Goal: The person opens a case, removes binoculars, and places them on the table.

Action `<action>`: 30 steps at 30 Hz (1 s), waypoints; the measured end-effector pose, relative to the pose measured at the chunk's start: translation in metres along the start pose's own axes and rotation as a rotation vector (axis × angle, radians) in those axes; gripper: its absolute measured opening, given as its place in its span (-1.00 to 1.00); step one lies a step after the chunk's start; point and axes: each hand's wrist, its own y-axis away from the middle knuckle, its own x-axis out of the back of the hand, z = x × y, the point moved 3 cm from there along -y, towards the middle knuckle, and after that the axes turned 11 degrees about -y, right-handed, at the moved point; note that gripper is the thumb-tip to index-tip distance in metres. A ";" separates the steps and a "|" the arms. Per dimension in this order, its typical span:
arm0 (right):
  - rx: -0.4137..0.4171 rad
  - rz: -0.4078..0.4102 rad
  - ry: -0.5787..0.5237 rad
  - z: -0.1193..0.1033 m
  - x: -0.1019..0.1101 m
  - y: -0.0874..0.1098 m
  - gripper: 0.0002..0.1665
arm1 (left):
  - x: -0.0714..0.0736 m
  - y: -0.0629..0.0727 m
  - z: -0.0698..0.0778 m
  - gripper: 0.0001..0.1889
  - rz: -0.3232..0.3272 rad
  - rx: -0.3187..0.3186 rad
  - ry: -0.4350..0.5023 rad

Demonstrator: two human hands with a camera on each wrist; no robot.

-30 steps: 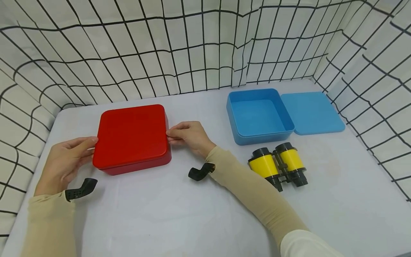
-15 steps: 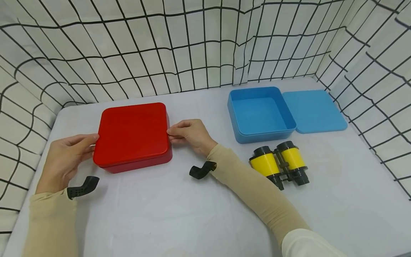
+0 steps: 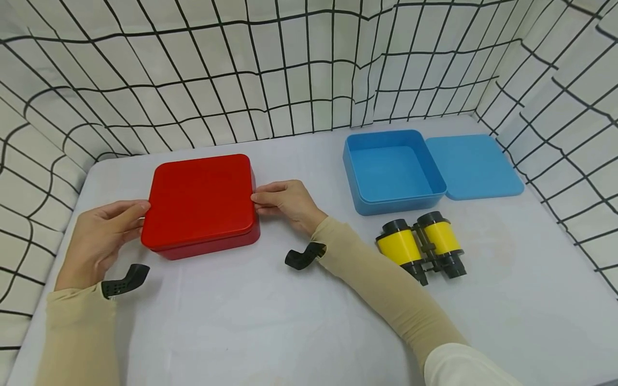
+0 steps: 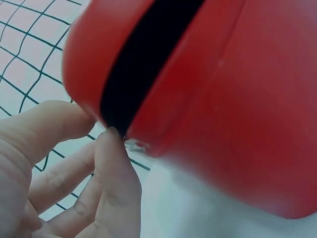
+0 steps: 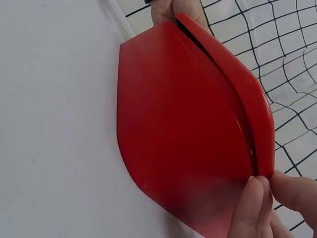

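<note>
A red rectangular box (image 5: 168, 109) stands at the left of the white table, its red lid (image 3: 203, 195) on top. Both wrist views show a dark gap between the lid's edge and the box wall. My left hand (image 3: 98, 238) pinches the lid at the box's left side, with a fingertip at the gap. On the opposite side my right hand (image 3: 289, 203) pinches the lid's edge between thumb and fingers. The inside of the box is hidden.
An open light-blue box (image 3: 393, 169) stands at the back right, with its flat blue lid (image 3: 475, 166) beside it. Yellow-and-black binoculars (image 3: 441, 237) lie in front, partly overlapped by my right sleeve. A black wire grid (image 3: 294, 80) bounds the table's back and sides.
</note>
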 end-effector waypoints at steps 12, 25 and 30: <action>-0.036 -0.006 -0.084 0.003 0.001 -0.003 -0.65 | -0.002 0.001 -0.001 -0.88 -0.058 -0.026 0.132; -0.059 -0.038 -0.166 0.003 0.002 -0.004 -0.62 | -0.001 0.001 -0.001 -0.86 -0.072 0.005 0.115; -0.059 -0.069 -0.182 0.002 0.002 -0.003 -0.61 | -0.002 0.001 0.000 -0.84 -0.069 0.013 0.130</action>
